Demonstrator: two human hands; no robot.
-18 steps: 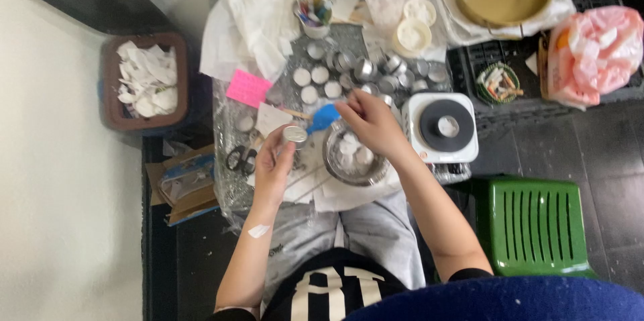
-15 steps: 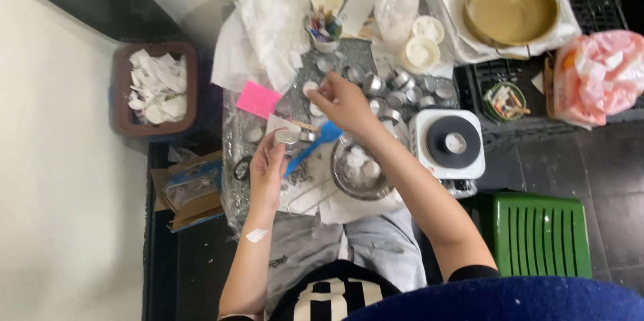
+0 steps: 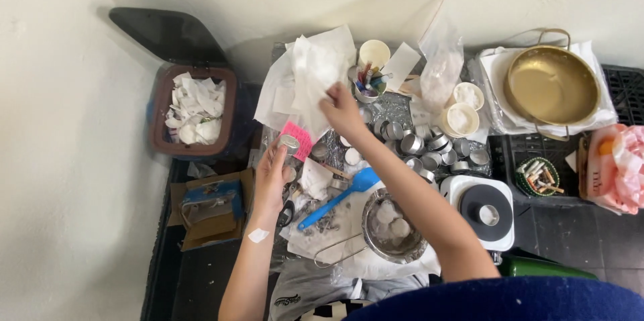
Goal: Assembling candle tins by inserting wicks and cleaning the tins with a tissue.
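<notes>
My left hand (image 3: 272, 177) holds a small round metal tin (image 3: 290, 143) near the left edge of the work surface, next to a pink sticky note (image 3: 297, 138). My right hand (image 3: 342, 112) is stretched far forward and grips the edge of a heap of white tissue paper (image 3: 305, 79). Several more small metal tins (image 3: 429, 146) crowd the foil-covered middle. A blue spatula (image 3: 335, 199) lies beside a steel strainer bowl (image 3: 392, 230) with white lumps in it.
A brown bin (image 3: 194, 110) full of paper scraps with its dark lid open stands far left. A cup of pens (image 3: 367, 83), white lids (image 3: 463, 112), a brass pot (image 3: 551, 85), a small hot plate (image 3: 484, 210), a pink bag (image 3: 620, 163), a cardboard box (image 3: 209, 208).
My right hand has moved from over the strainer bowl up and forward to the tissue paper. My left hand has lifted the tin slightly up and left.
</notes>
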